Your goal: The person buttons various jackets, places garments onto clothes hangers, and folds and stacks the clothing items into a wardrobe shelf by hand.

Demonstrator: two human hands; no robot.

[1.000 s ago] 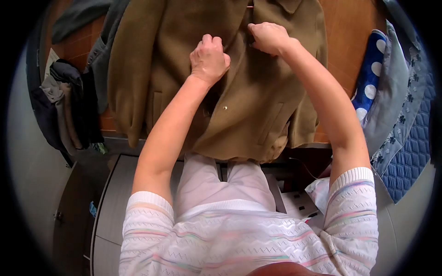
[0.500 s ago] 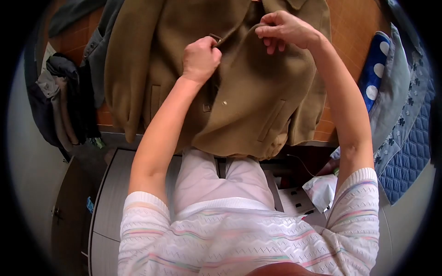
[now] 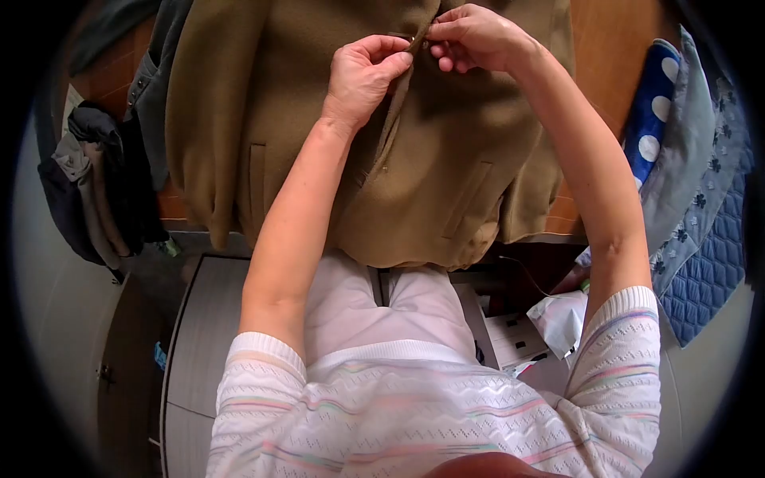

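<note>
A brown coat (image 3: 311,103) lies front side up before me, with its sleeve at the left and slanted pocket slits on both front panels. My left hand (image 3: 362,76) pinches the coat's front edge near the top middle, where a small dark fastener partly shows at the fingertips. Close beside it, my right hand (image 3: 474,40) is closed on the edge of the other front panel, thumb against fingers. The two front edges meet between my hands. Exactly what lies under the fingertips is hidden.
The coat rests on an orange-brown surface (image 3: 606,88). Grey and dark clothes (image 3: 103,151) hang at the left. A blue dotted fabric (image 3: 653,111) and a blue quilted cover (image 3: 705,271) lie at the right. Below are a grey cabinet (image 3: 207,319) and a white plastic bag (image 3: 558,319).
Both hands have moved up and closer together, bringing the coat's two front edges against each other. The right panel's edge has shifted, and the lower fastener is now covered.
</note>
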